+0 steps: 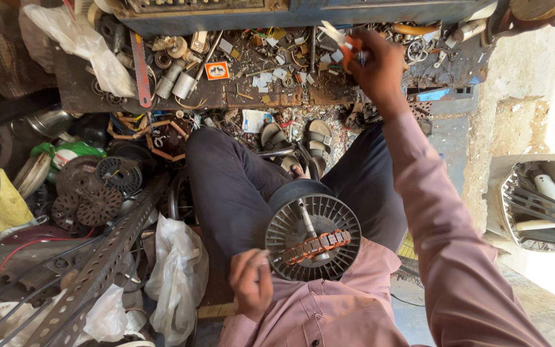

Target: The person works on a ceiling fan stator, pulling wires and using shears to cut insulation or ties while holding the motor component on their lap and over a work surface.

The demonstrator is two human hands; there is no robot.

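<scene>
Head view looks straight down on a seated person in a pink shirt and dark trousers; a round, finned fan motor [313, 238] with a steel shaft and a band of copper-coloured windings rests in the lap, against the shirt front; the left hand [252, 284] sits just beside its left edge, fingers curled tight around a thin metal tool [266, 257] whose tip touches the windings; the right hand [375, 64] is stretched out to the workbench [85, 90] ahead, near its right end, fingers pinched on a small pale piece [333, 33] — what it is, I cannot tell; the bench top is strewn with scrap — washers, wire, metal cylinders [178, 80]; a pair of sandals [297, 136] lies on the floor below its front edge; white plastic bags [178, 273] slump beside the left knee.
</scene>
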